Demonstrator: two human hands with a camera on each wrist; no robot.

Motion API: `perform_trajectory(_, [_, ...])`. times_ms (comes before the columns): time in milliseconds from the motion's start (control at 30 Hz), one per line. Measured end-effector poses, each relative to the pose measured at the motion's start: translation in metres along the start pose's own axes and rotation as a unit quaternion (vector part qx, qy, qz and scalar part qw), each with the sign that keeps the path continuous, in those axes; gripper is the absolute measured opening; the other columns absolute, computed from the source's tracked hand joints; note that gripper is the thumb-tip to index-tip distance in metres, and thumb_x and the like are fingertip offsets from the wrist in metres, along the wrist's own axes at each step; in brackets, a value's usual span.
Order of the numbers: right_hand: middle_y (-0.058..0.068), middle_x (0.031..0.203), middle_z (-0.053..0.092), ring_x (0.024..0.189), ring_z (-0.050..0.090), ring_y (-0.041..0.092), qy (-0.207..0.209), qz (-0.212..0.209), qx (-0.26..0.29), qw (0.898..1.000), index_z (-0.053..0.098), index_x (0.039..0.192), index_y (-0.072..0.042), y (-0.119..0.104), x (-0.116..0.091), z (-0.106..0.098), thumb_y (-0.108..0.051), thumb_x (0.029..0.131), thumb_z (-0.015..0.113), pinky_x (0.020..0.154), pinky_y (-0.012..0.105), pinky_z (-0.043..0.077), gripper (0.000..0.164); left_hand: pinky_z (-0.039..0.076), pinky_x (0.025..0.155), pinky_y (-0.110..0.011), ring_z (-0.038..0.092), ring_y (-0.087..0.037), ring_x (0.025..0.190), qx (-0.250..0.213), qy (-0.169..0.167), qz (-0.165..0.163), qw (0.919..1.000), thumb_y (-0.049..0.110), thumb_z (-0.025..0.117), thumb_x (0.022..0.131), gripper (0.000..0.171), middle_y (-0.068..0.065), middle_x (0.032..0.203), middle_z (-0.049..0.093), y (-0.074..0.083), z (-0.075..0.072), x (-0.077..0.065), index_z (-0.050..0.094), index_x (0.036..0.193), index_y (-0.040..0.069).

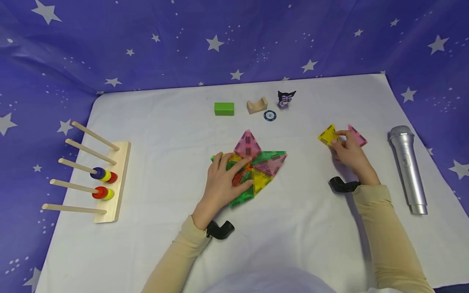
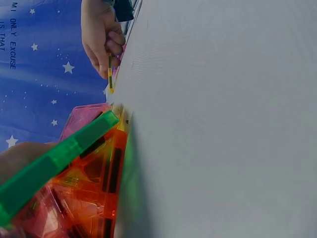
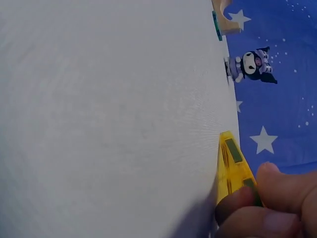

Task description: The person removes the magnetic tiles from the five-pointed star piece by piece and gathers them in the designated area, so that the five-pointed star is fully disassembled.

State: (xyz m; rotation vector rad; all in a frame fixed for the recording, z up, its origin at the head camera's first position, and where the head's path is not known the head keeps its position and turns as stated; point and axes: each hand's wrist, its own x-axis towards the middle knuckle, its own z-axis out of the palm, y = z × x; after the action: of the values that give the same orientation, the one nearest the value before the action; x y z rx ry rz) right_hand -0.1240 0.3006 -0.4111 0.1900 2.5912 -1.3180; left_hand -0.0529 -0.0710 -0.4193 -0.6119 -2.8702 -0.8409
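Note:
On the white table, a flower-like cluster of translucent magnetic tiles (image 1: 270,162) combines pink, green, yellow and orange-red pieces. My left hand (image 1: 220,179) rests over its left side with fingers spread, covering part of it. In the left wrist view, a green tile (image 2: 54,166) stands tilted beside an orange tile (image 2: 116,163). Over at the right, my right hand (image 1: 349,152) pinches a yellow triangular magnetic tile (image 1: 327,134) between thumb and fingers; the right wrist view shows the same yellow tile (image 3: 229,168) close up. Just behind that hand lies a pink tile (image 1: 358,135), partly hidden.
A wooden peg stand (image 1: 122,179) with colored beads is at the left. Along the back are a green block (image 1: 224,109), a wooden cradle-shaped block (image 1: 257,106), a round chip (image 1: 270,115) and a small figurine (image 1: 284,99). A silver microphone (image 1: 408,171) lies far right.

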Motion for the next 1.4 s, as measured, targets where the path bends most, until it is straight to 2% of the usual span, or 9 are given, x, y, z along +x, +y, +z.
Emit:
perform_trajectory(267, [0.023, 0.094, 0.052, 0.069, 0.052, 0.018, 0.036, 0.045, -0.093, 0.994, 0.029, 0.130, 0.006, 0.001, -0.002, -0.002, -0.041, 0.093, 0.042, 0.057, 0.024, 0.042, 0.061, 0.020, 0.095, -0.059, 0.019, -0.043, 0.127, -0.003, 0.001, -0.004, 1.0000, 0.051, 0.060, 0.080, 0.057, -0.016, 0.133, 0.035, 0.001, 0.003, -0.003, 0.047, 0.132, 0.033])
perform_trajectory(400, [0.017, 0.078, 0.056, 0.058, 0.052, 0.016, 0.025, 0.029, -0.079, 0.996, 0.031, 0.129, 0.006, -0.006, -0.009, 0.001, -0.042, 0.092, 0.043, 0.050, 0.027, 0.041, 0.061, 0.020, 0.096, -0.058, 0.018, -0.042, 0.127, -0.004, 0.000, -0.003, 1.0000, 0.052, 0.060, 0.080, 0.057, -0.015, 0.134, 0.034, 0.000, 0.003, -0.004, 0.046, 0.133, 0.033])
perform_trajectory(500, [0.007, 0.063, 0.052, 0.045, 0.045, 0.010, -0.020, -0.029, 0.024, 0.999, 0.033, 0.129, 0.001, -0.020, -0.017, 0.014, -0.033, 0.094, 0.048, 0.040, 0.026, 0.037, 0.051, 0.020, 0.096, -0.058, 0.018, -0.042, 0.128, -0.005, -0.004, -0.002, 1.0000, 0.052, 0.059, 0.080, 0.058, -0.015, 0.134, 0.033, -0.001, 0.003, -0.004, 0.045, 0.133, 0.034])
perform_trajectory(567, [0.009, 0.061, 0.050, 0.045, 0.041, 0.012, -0.064, -0.087, 0.082, 0.991, 0.035, 0.129, -0.002, -0.036, -0.026, 0.028, -0.021, 0.094, 0.050, 0.040, 0.027, 0.034, 0.043, 0.019, 0.096, -0.059, 0.017, -0.043, 0.128, -0.009, -0.004, 0.000, 0.9999, 0.052, 0.060, 0.080, 0.058, -0.016, 0.134, 0.033, -0.002, 0.003, -0.004, 0.045, 0.134, 0.033])
perform_trajectory(633, [0.010, 0.068, 0.055, 0.051, 0.047, 0.017, -0.108, -0.160, 0.090, 0.977, 0.036, 0.132, -0.005, -0.050, -0.036, 0.047, -0.011, 0.092, 0.053, 0.045, 0.027, 0.038, 0.044, 0.017, 0.096, -0.059, 0.016, -0.043, 0.128, -0.012, -0.008, 0.004, 0.9999, 0.052, 0.059, 0.080, 0.059, -0.016, 0.135, 0.032, -0.002, 0.002, -0.004, 0.044, 0.134, 0.034])
perform_trajectory(733, [0.010, 0.083, 0.058, 0.069, 0.055, 0.018, -0.174, -0.250, 0.036, 0.952, 0.034, 0.138, -0.009, -0.067, -0.051, 0.074, -0.006, 0.089, 0.057, 0.060, 0.027, 0.046, 0.054, 0.015, 0.097, -0.058, 0.014, -0.043, 0.129, -0.007, -0.021, 0.014, 0.9997, 0.057, 0.058, 0.079, 0.064, -0.016, 0.136, 0.031, -0.003, 0.001, -0.003, 0.040, 0.136, 0.035])
perform_trajectory(867, [-0.003, 0.089, 0.057, 0.077, 0.055, 0.011, -0.231, -0.297, -0.048, 0.925, 0.033, 0.140, -0.016, -0.075, -0.065, 0.104, -0.018, 0.087, 0.062, 0.070, 0.028, 0.047, 0.061, 0.014, 0.098, -0.057, 0.012, -0.042, 0.129, 0.010, -0.048, 0.027, 0.9985, 0.063, 0.055, 0.075, 0.071, -0.014, 0.138, 0.030, -0.006, -0.004, -0.002, 0.036, 0.138, 0.036])
perform_trajectory(1200, [-0.004, 0.074, 0.046, 0.064, 0.044, 0.011, -0.193, -0.305, -0.136, 0.923, 0.039, 0.137, -0.018, -0.082, -0.069, 0.130, -0.011, 0.080, 0.069, 0.057, 0.026, 0.040, 0.065, 0.014, 0.098, -0.055, 0.013, -0.041, 0.129, 0.011, -0.078, 0.041, 0.9960, 0.059, 0.060, 0.073, 0.077, -0.012, 0.140, 0.027, -0.009, -0.012, -0.001, 0.033, 0.140, 0.034])
perform_trajectory(1400, [0.000, 0.084, 0.054, 0.066, 0.045, 0.013, -0.179, -0.313, -0.170, 0.917, 0.038, 0.137, -0.015, -0.084, -0.068, 0.133, -0.009, 0.079, 0.070, 0.061, 0.027, 0.040, 0.066, 0.015, 0.097, -0.054, 0.015, -0.039, 0.129, 0.018, -0.074, 0.042, 0.9962, 0.060, 0.059, 0.073, 0.075, -0.010, 0.139, 0.028, -0.011, -0.013, -0.001, 0.035, 0.139, 0.035])
